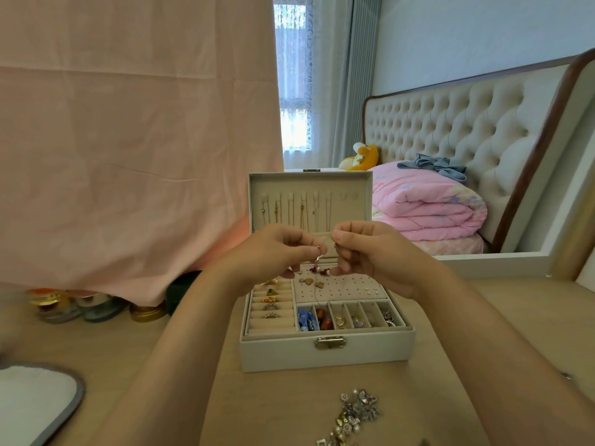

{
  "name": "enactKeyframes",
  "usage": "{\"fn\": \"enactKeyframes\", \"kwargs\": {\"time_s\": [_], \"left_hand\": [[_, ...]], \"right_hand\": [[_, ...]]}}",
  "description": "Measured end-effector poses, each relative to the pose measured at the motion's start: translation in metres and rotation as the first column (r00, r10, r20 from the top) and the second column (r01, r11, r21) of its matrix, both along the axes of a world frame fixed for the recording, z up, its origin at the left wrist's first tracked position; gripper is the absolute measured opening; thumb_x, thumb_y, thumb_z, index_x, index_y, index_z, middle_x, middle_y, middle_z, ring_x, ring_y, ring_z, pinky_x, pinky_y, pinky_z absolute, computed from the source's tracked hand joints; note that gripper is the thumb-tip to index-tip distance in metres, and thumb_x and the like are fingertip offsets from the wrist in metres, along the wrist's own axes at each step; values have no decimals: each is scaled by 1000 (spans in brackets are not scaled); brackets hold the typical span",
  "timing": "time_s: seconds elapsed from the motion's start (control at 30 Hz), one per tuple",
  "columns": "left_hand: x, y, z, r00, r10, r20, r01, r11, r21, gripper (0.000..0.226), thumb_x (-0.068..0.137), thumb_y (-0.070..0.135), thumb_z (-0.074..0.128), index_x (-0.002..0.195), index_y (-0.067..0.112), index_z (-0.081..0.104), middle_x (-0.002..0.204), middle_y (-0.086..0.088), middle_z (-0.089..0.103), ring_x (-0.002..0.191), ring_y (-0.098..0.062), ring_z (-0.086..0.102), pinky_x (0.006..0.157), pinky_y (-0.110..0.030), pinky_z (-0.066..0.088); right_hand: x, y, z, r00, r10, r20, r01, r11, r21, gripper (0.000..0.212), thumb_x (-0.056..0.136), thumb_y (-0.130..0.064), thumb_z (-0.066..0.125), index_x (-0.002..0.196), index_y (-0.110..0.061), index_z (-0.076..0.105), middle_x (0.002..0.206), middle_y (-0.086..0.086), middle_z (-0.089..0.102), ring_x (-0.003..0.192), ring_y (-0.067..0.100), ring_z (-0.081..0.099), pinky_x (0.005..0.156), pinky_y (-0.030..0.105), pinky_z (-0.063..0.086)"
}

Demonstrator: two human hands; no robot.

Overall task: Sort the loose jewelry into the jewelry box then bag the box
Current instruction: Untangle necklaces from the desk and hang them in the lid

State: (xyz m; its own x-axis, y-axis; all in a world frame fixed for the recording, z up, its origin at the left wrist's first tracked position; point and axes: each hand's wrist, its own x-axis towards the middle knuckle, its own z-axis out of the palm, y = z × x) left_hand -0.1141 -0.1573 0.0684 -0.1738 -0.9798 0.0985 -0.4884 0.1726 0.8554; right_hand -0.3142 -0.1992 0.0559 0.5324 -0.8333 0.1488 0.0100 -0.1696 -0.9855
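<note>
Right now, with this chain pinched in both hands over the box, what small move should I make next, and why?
Probably lift the chain up to the bare hooks at the right of the lid. The left hand and right hand pinch it near its top, it dangles over the open box, and the other hooks seem to carry necklaces already.

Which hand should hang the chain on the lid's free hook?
Right, probably. The right hand pinches the chain just below the empty hooks at the right of the lid; the left hand sits under hooks already holding necklaces.
</note>
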Motion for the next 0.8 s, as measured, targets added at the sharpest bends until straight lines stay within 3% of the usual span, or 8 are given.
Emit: {"fn": "enactKeyframes", "kwargs": {"time_s": [0.1, 0.23, 0.4, 0.53, 0.67, 0.73, 0.8], "left_hand": [[-1, 0, 1, 993, 37, -115, -34, 999, 30, 13, 98, 23, 61, 101, 18, 73, 82, 8, 69, 76, -11, 60, 78, -29, 57], [-5, -2, 0, 929, 21, -369, 11, 996, 83, 19, 99, 16, 51, 93, 12, 69, 93, -2, 66, 84, -17, 61, 87, -38, 57], [-5, -6, -3, 827, -25, -562, 102, 989, 106, 20, 99, 16, 45, 85, 16, 58, 77, 1, 58, 71, -15, 55, 85, -40, 51], [0, -10, -5, 813, -22, -582, 101, 989, 103, 23, 101, 18, 45, 80, 17, 56, 71, 1, 52, 62, -13, 49, 74, -33, 49], [2, -11, -9, 856, 39, -516, 33, 991, 130, 20, 100, 20, 50, 83, 16, 59, 75, 0, 54, 62, -13, 51, 66, -31, 50], [2, -12, -11, 866, 121, -485, -64, 989, 131, 15, 98, 20, 54, 93, 12, 66, 88, -2, 62, 74, -15, 60, 68, -31, 53], [3, -14, -12, 883, 174, -437, -127, 983, 134, 16, 97, 21, 56, 99, 10, 69, 97, -4, 66, 84, -17, 64, 71, -31, 54]], "right_hand": [[0, 0, 0, 995, -61, -75, 58, 997, -48, 15, 97, -17, 63, 102, -3, 68, 59, -1, 42, 52, 13, 39, 69, 36, 58], [2, 0, 1, 966, -150, -212, 115, 979, -169, 20, 94, -23, 69, 106, -9, 75, 59, -3, 44, 51, 9, 41, 60, 30, 52], [-1, -1, 2, 958, -155, -240, 125, 983, -134, 21, 93, -24, 70, 104, -7, 75, 56, -5, 43, 46, 9, 33, 44, 23, 31], [-5, 1, 3, 942, -132, -307, 101, 988, -117, 12, 93, -23, 70, 90, -13, 75, 61, -3, 53, 43, 8, 34, 42, 21, 26], [-7, 2, 6, 933, -135, -334, 94, 986, -137, 16, 94, -22, 69, 81, -15, 73, 56, -3, 44, 46, 9, 34, 45, 21, 31], [-9, 2, 8, 959, -91, -269, 60, 991, -122, 20, 95, -20, 66, 77, -14, 69, 57, -2, 41, 49, 12, 36, 51, 25, 38], [-10, 2, 10, 997, -9, -72, 6, 999, -36, 21, 96, -23, 59, 78, -13, 65, 58, -1, 39, 53, 16, 39, 62, 33, 46]]}}
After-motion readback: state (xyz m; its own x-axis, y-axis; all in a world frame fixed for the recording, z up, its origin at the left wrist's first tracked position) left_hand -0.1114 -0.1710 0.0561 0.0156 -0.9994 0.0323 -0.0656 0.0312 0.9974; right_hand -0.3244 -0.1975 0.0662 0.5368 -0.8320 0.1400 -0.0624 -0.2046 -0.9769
